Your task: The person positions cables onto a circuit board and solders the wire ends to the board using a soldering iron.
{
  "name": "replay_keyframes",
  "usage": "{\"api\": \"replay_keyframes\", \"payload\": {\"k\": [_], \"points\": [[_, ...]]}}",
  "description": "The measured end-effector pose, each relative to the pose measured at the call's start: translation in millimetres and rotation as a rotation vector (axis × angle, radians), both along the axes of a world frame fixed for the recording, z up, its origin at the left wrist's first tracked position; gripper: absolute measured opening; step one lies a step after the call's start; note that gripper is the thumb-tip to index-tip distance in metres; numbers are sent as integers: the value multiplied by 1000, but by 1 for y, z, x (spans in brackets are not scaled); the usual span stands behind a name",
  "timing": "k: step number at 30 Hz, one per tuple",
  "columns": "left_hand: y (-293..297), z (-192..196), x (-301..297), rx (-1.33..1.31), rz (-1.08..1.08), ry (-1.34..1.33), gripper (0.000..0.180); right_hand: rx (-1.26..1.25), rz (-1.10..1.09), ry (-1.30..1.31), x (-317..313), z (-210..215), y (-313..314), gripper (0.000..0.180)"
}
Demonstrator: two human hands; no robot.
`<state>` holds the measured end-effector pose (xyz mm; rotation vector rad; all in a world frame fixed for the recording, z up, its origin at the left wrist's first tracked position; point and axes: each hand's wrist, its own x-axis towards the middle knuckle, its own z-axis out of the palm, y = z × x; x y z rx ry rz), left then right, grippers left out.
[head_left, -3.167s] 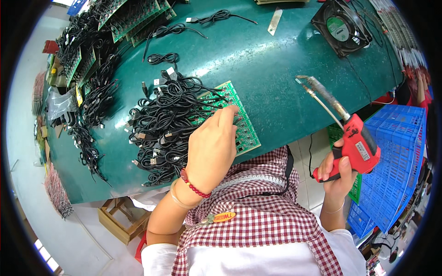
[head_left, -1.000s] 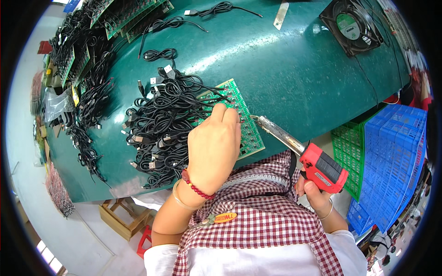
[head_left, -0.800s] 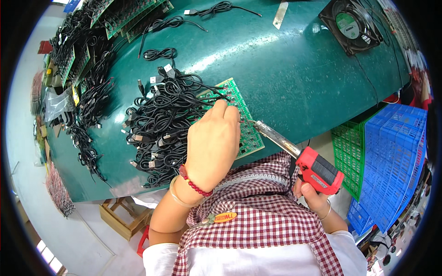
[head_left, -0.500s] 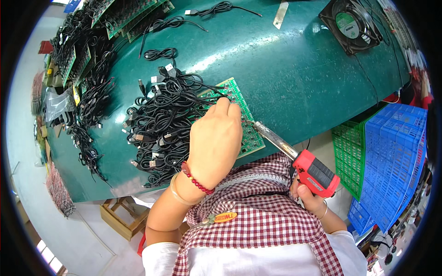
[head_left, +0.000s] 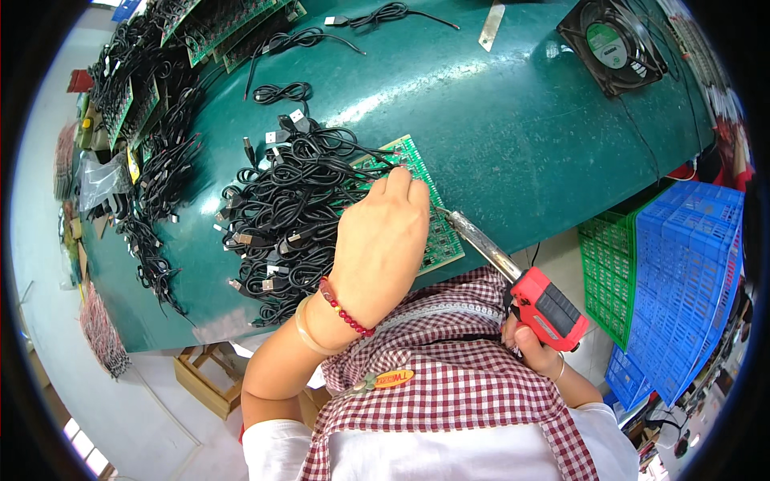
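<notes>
1. Your left hand (head_left: 377,248) rests palm down on the green circuit board (head_left: 437,232), its fingers (head_left: 401,186) curled and pressing onto the board's upper part; whether they pinch anything underneath is hidden by the hand.
2. The circuit board lies flat on the green tabletop (head_left: 513,128), close to the near edge, tilted so its long side runs diagonally away from you. Your hand covers much of it; the right strip and the top corner show.
3. Your right hand (head_left: 533,349) is closed around the grip of a red soldering gun (head_left: 545,309), held below the tabletop edge, over your checked apron (head_left: 449,401).
4. The gun's long metal barrel (head_left: 481,240) slants up and left, and its tip meets the board just beside your left fingertips.
5. A heap of black cables (head_left: 281,216) with plug ends lies just left of the board, touching it and partly under your left hand.
6. More boards and cable bundles (head_left: 160,104) are piled along the far left of the tabletop.
7. A black fan (head_left: 613,44) sits at the far right corner of the tabletop.
8. Green and blue plastic crates (head_left: 682,264) stand on the floor to your right.
</notes>
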<state>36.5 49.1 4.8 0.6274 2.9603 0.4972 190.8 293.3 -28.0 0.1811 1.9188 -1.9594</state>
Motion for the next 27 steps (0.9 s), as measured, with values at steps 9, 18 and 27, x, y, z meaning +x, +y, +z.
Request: {"api": "replay_keyframes", "payload": {"k": [9, 18, 27], "points": [[4, 13, 0, -93, -114, 104, 7, -123, -130, 21, -17, 7, -3, 39], [-25, 13, -13, -90, -368, 38, 19, -53, -332, 305, -37, 10, -1, 44], [4, -21, -188, 121, -322, 542, 9, -171, -410, 314, -41, 18, 0, 40]]}}
